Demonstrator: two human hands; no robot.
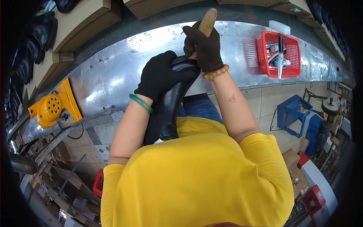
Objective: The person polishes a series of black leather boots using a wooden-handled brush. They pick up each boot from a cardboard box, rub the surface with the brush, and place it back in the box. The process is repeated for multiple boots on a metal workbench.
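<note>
A black leather boot [170,108] stands toe-up between my arms, its shaft resting against my yellow shirt. My left hand [160,75], in a black glove with a green bangle at the wrist, grips the boot's foot part from the left. My right hand [204,47], in a dark brown glove with a beaded bracelet, is closed around a tan wooden handle [208,20] that sticks up above the fist. The tool's working end is hidden behind the hand and the boot's toe.
A curved metal workbench [113,75] runs in front of me. A red basket [280,53] with tools sits on it at the right, a yellow blower [53,108] at the left. Cardboard boxes [83,22] line the far side; a blue stool [293,113] stands on the tiled floor.
</note>
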